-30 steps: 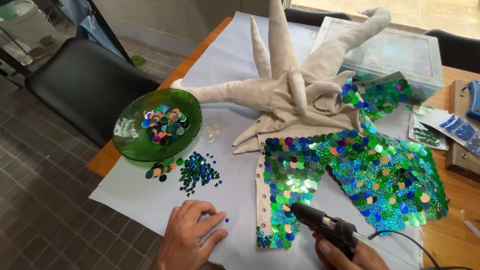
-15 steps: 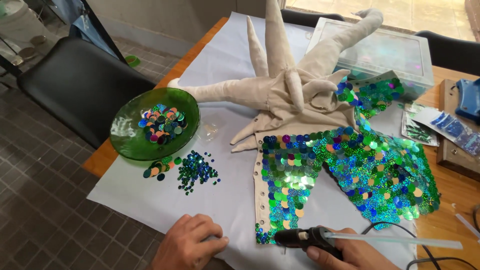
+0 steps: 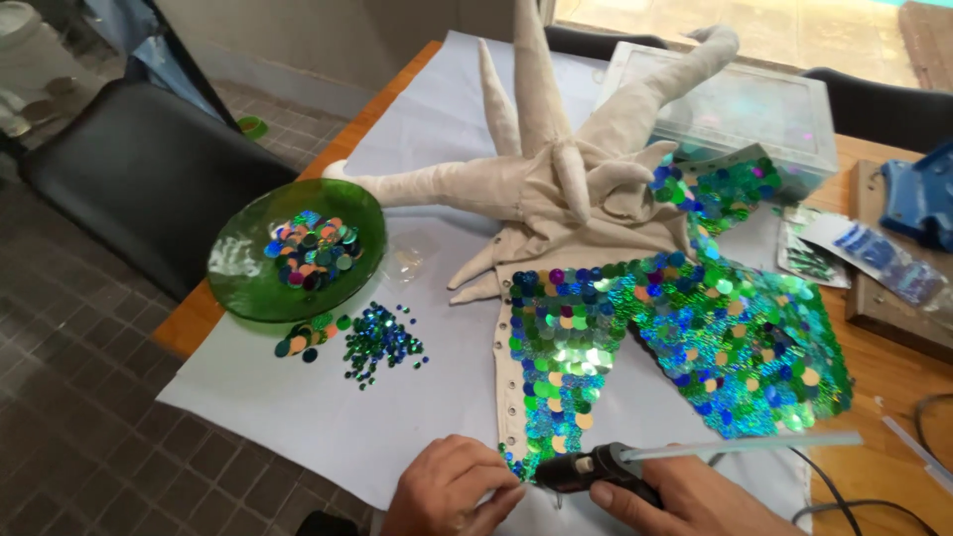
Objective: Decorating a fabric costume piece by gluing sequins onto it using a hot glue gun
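My right hand (image 3: 695,501) grips a black glue gun (image 3: 596,469) with a clear glue stick (image 3: 745,447) poking out of its back. The nozzle points left at the lower tip of a beige fabric piece (image 3: 556,179) covered in green and blue sequins (image 3: 695,318). My left hand (image 3: 447,488) rests on the white paper sheet (image 3: 417,417) with fingertips pinched right at that tip, by the nozzle. Whether a sequin sits between the fingers I cannot tell. Loose sequins (image 3: 377,342) lie to the upper left.
A green glass bowl (image 3: 238,268) of mixed sequins sits at the table's left edge. A clear plastic box (image 3: 735,104) stands at the back, sequin packets (image 3: 874,258) and a blue object (image 3: 918,194) at the right. A black chair (image 3: 139,179) is beside the table.
The glue gun has tipped from upright to lying horizontal and moved left to the fabric's lower tip. My left hand has shifted right to meet it.
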